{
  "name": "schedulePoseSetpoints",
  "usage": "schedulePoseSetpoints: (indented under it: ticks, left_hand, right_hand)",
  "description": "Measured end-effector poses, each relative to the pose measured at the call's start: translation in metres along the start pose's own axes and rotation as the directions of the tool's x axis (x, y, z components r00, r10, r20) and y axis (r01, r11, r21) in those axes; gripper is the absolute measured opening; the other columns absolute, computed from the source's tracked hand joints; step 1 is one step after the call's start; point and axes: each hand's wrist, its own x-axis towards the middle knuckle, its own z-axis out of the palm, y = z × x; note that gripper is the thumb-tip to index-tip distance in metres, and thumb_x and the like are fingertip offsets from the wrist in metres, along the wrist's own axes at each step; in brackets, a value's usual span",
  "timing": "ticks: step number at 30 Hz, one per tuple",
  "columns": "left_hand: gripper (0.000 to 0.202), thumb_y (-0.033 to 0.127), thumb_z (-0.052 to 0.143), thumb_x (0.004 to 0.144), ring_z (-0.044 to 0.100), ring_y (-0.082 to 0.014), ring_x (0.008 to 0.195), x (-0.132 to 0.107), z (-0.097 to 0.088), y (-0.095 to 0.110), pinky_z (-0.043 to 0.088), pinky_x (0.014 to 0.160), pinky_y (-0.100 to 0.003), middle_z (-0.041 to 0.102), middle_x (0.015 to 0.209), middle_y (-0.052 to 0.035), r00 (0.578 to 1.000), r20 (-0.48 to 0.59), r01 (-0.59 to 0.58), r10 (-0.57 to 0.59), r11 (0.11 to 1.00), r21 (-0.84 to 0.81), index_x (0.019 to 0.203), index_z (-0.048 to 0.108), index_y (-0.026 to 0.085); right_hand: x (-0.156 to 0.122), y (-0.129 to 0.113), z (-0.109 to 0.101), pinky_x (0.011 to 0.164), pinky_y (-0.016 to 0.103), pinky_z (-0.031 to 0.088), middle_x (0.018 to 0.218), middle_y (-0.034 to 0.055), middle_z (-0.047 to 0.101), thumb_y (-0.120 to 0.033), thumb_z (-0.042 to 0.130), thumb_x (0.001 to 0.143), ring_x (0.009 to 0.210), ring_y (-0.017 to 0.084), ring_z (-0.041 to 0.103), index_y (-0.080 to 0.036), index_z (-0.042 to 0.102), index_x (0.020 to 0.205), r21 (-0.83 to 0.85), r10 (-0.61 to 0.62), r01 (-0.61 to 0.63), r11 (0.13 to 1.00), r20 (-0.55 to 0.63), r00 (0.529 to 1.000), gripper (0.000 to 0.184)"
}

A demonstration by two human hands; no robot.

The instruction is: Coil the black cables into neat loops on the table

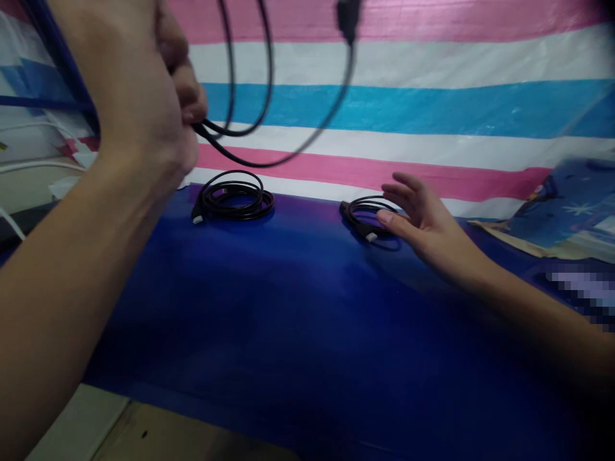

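Raised at upper left, left hand pinching a loose black cable that loops and dangles above the blue sheet. Flat on that sheet, one coiled cable mid-left; further right, a second coil touched by the open, spread right hand. No containers visible.
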Motion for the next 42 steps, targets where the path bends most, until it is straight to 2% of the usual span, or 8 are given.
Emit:
schedulePoseSetpoints:
  ticks: [4, 9, 13, 17, 26, 32, 37, 42]
  left_hand:
    - [0.030, 0.030, 0.033, 0.104, 0.012, -0.0050, 0.044, -0.039, 0.022, 0.037, 0.012, 0.039, -0.024, 0.017, 0.057, 0.0068, 0.919, 0.350, 0.335, -0.181, 0.826, -0.453, 0.080, 0.047, 0.018]
    - [0.041, 0.033, 0.024, 0.104, 0.016, 0.0011, 0.033, -0.066, 0.032, 0.051, 0.013, 0.037, -0.015, 0.017, 0.053, 0.0075, 0.552, 0.790, 0.761, -0.266, 0.548, -0.348, 0.078, 0.050, 0.016]
    - [0.041, 0.036, 0.026, 0.102, 0.023, 0.0011, 0.030, -0.070, 0.032, 0.044, 0.023, 0.039, -0.014, 0.022, 0.050, 0.0072, 0.356, 0.895, 0.843, -0.267, 0.505, -0.185, 0.071, 0.045, 0.018]
    - [0.037, 0.037, 0.032, 0.100, 0.035, -0.0024, 0.032, -0.076, 0.041, 0.029, 0.038, 0.039, -0.018, 0.031, 0.048, 0.0071, 0.178, 0.932, 0.897, -0.316, 0.442, -0.022, 0.068, 0.039, 0.019]
    - [0.014, 0.035, 0.049, 0.089, 0.056, -0.0106, 0.060, -0.102, 0.058, -0.023, 0.046, 0.050, -0.023, 0.059, 0.081, -0.0013, 0.418, 0.787, 0.513, -0.454, 0.833, 0.209, 0.090, 0.048, 0.021]
    - [0.036, 0.015, 0.036, 0.092, 0.060, -0.0178, 0.111, -0.098, 0.058, -0.020, 0.042, 0.099, -0.034, 0.068, 0.119, -0.0067, 0.738, 0.674, -0.141, 0.038, 0.985, 0.099, 0.117, 0.061, 0.017]
    - [0.043, 0.013, 0.043, 0.087, 0.055, -0.0212, 0.124, -0.097, 0.050, -0.003, 0.038, 0.106, -0.038, 0.062, 0.132, -0.0044, 0.643, 0.648, -0.566, 0.410, 0.823, 0.041, 0.127, 0.057, 0.019]
    - [0.030, 0.022, 0.045, 0.091, 0.062, -0.0228, 0.110, -0.097, 0.049, 0.002, 0.036, 0.105, -0.045, 0.070, 0.110, -0.0041, 0.494, 0.734, -0.753, 0.465, 0.651, 0.095, 0.114, 0.064, 0.022]
  right_hand:
    - [-0.002, -0.032, 0.008, 0.099, 0.045, 0.048, 0.132, 0.0031, 0.057, -0.035, 0.077, 0.071, 0.123, 0.024, 0.058, -0.035, 0.045, 0.127, 0.370, 0.024, 0.026, 0.929, -0.131, 0.991, 0.065]
    - [0.000, -0.050, -0.003, 0.062, 0.034, 0.051, 0.067, 0.0014, 0.062, -0.031, 0.058, 0.088, 0.058, 0.015, 0.062, -0.021, 0.063, 0.090, 0.406, 0.216, -0.087, 0.910, -0.284, 0.934, 0.011]
    - [0.001, -0.048, -0.014, 0.069, 0.032, 0.051, 0.093, 0.0058, 0.067, -0.028, 0.060, 0.089, 0.083, 0.017, 0.067, -0.021, 0.067, 0.089, 0.308, 0.171, -0.054, 0.950, -0.368, 0.914, 0.009]
    - [-0.002, -0.043, -0.013, 0.079, 0.032, 0.052, 0.115, 0.0049, 0.067, -0.040, 0.057, 0.092, 0.101, 0.018, 0.066, -0.025, 0.066, 0.107, 0.333, 0.150, -0.102, 0.937, -0.122, 0.981, 0.022]
    - [-0.006, -0.022, -0.002, 0.095, 0.047, 0.044, 0.113, 0.0092, 0.068, -0.040, 0.054, 0.089, 0.107, 0.029, 0.061, -0.023, 0.070, 0.105, -0.266, -0.073, 0.111, 0.958, 0.151, 0.986, 0.028]
    - [-0.008, -0.034, -0.006, 0.063, 0.033, 0.043, 0.073, 0.0048, 0.065, -0.033, 0.053, 0.087, 0.066, 0.019, 0.059, -0.020, 0.069, 0.091, -0.280, 0.005, 0.024, 0.960, 0.103, 0.995, 0.021]
    - [-0.008, -0.048, -0.005, 0.045, 0.024, 0.026, 0.057, -0.0028, 0.048, -0.034, 0.060, 0.083, 0.048, 0.009, 0.039, -0.017, 0.067, 0.087, -0.012, 0.224, -0.224, 0.975, 0.131, 0.966, 0.018]
    - [-0.015, -0.065, 0.001, 0.037, 0.020, 0.018, 0.048, -0.0087, 0.040, -0.027, 0.066, 0.077, 0.039, 0.006, 0.029, -0.020, 0.058, 0.095, 0.216, 0.335, -0.368, 0.904, 0.174, 0.926, 0.021]
